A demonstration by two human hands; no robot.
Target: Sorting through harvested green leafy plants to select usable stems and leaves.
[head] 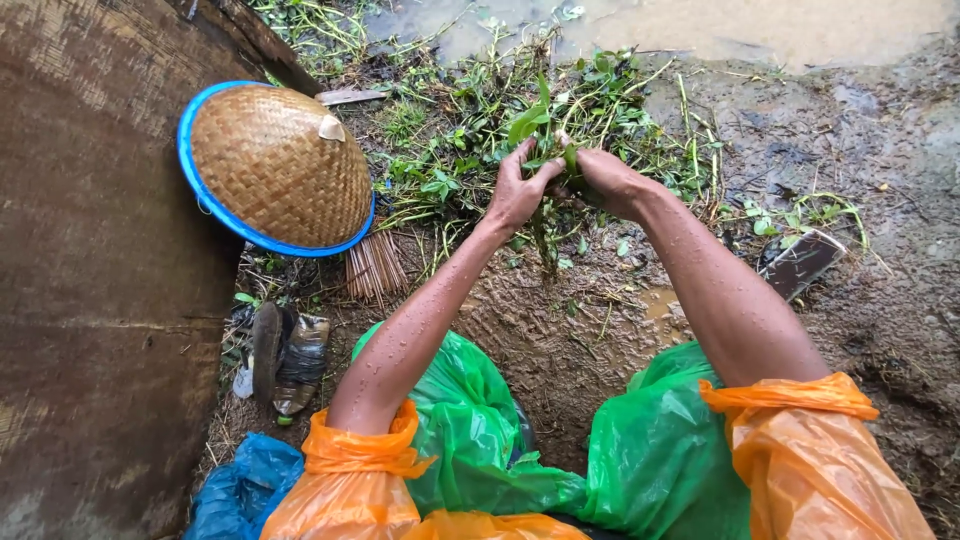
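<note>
Gripping a bunch of leafy green stems (545,150), left hand (517,192) and right hand (607,180) both close around it. Woven conical hat (278,165), blue-rimmed, lies left of the bunch on wet mud (560,340).

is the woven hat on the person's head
No, the woven hat with the blue rim lies on the muddy ground to the left, apart from both hands, which grip a bunch of green plants.

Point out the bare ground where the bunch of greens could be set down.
Free: the wet mud patch between the forearms, bordered by the green plastic-covered knees and the pile of cut plants. Also the bare mud at right, beyond the flat dark object. Crowded: the plant pile under both hands, and the left side, with the woven hat and bottle.
</note>
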